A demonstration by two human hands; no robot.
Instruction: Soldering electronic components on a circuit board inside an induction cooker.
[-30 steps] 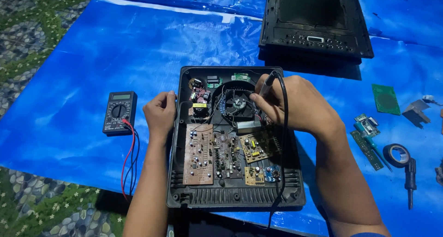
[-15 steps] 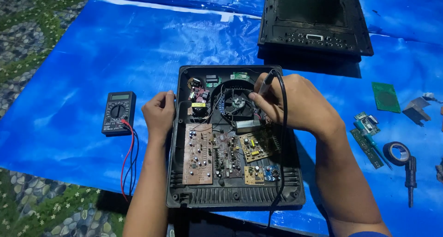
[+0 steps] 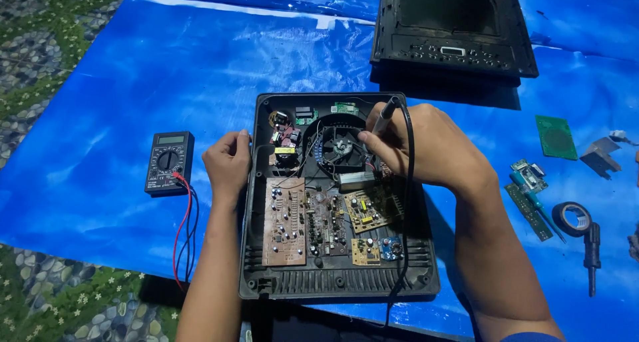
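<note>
Nothing moved: two hands, left hand and right hand, one probe, one open case.

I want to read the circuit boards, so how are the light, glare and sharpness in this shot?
Head view: even light with a blue cast; soft glare streaks on the blue tarp; the open black case and its circuit boards are sharp; the right hand shades the area around the fan; a dark shadow lies under the black cover panel.
</note>
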